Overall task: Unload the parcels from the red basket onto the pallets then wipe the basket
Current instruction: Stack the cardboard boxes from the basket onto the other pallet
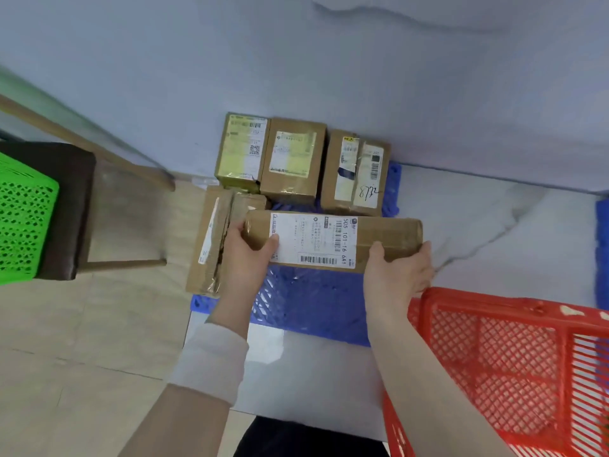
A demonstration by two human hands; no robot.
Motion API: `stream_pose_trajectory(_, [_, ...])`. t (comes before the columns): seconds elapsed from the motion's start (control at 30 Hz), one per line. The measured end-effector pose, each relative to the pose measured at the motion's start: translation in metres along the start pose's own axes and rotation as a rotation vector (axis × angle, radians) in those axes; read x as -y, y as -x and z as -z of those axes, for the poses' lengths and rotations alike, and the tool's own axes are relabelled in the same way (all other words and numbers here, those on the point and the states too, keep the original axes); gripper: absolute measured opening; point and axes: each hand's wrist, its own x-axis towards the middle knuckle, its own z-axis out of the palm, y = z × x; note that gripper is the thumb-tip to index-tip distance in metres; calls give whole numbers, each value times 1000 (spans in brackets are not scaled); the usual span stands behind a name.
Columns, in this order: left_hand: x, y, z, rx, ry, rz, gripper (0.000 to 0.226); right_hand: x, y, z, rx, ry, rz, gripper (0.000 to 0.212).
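I hold a long brown parcel [333, 240] with a white shipping label crosswise over the blue pallet [313, 301]. My left hand [245, 258] grips its left end and my right hand [398, 272] grips its right end. Three taped boxes stand at the pallet's far side by the wall: a yellowish one [242, 150], a brown one [293, 161] and one marked 8732 [357, 173]. A flat brown parcel [211, 242] lies along the pallet's left edge. The red mesh basket [514, 367] is at the lower right, its inside mostly out of view.
A green mesh basket [23, 219] sits on a dark-seated wooden stool [72, 206] at the left. A second blue pallet [602, 245] shows at the right edge. The wall runs behind the boxes. Marble and beige floor tiles surround the pallet.
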Motion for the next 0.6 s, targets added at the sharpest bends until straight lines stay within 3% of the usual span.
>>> stream_pose_trajectory(0.23, [9, -36, -32, 19, -146, 6, 67, -20, -37, -46, -72, -62, -253, 81])
stream_pose_trajectory(0.6, [9, -53, -54, -88, -434, -28, 62, -35, -63, -64, -60, -33, -132, 81])
